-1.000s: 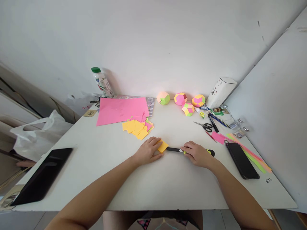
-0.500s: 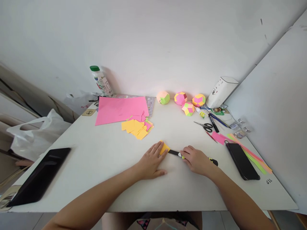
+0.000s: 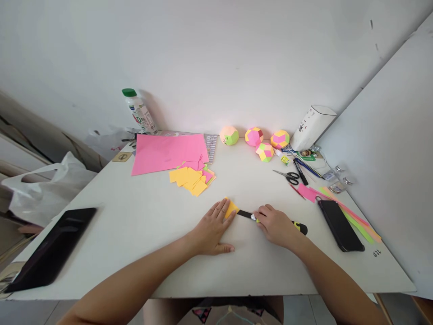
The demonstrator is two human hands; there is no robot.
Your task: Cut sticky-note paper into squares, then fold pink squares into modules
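My left hand (image 3: 214, 228) lies flat with its fingers spread, pressing a folded yellow paper piece (image 3: 231, 210) onto the white table. My right hand (image 3: 275, 224) is closed around a black and yellow utility knife (image 3: 299, 227), whose dark blade reaches left to the paper's right corner. Whether the blade is inside the fold, I cannot tell. Beyond my left hand lie several yellow paper pieces (image 3: 191, 179), with pink and green scraps among them. Scissors (image 3: 287, 176) rest on the table beyond my right hand.
Faceted paper balls (image 3: 254, 136) stand along the wall near a glue bottle (image 3: 282, 157). A pink sheet (image 3: 169, 153) lies at the back left, before a green-capped bottle (image 3: 141, 113). To the right are a black phone (image 3: 341, 225) and paper strips (image 3: 361, 225); a black tablet (image 3: 50, 250) lies left.
The view has shifted slightly. Both hands, the yellow paper and the knife stay almost in the same place.
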